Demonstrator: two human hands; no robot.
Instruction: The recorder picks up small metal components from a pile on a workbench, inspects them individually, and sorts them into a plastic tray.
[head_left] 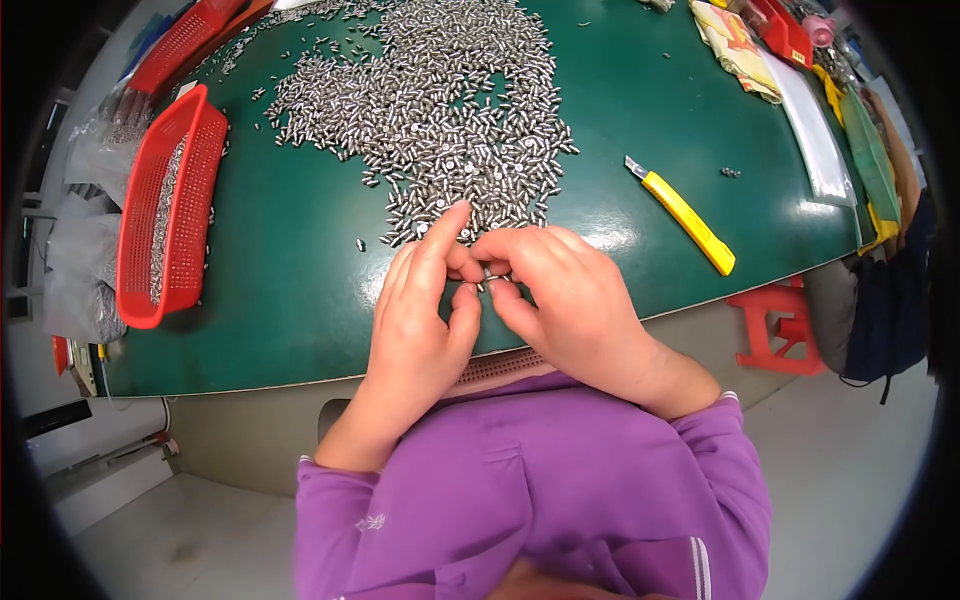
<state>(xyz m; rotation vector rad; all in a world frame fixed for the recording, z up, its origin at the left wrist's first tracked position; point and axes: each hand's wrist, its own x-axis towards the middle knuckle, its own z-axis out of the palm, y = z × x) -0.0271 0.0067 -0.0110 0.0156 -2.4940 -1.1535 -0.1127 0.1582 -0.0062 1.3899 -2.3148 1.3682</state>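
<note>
Small shiny metal parts (480, 130), bullet-shaped with pointed ends, lie in a wide heap across the table. At the heap's near edge my hands meet fingertip to fingertip. My right hand (575, 300) is closed in a pinch on a small metal part (497, 274). On the left, my left hand (415, 310) has its index finger stretched toward the heap, while its thumb and other fingers curl in beside the right fingertips. What the left fingers grip is mostly hidden.
The green table (290, 310) has a curved near edge. A red perforated basket (135, 250) holding more metal parts stands at the left. A yellow utility knife (690, 222) lies right with its blade out. Below the edge are a pinkish perforated basket (500, 367) and a red stool (770, 325).
</note>
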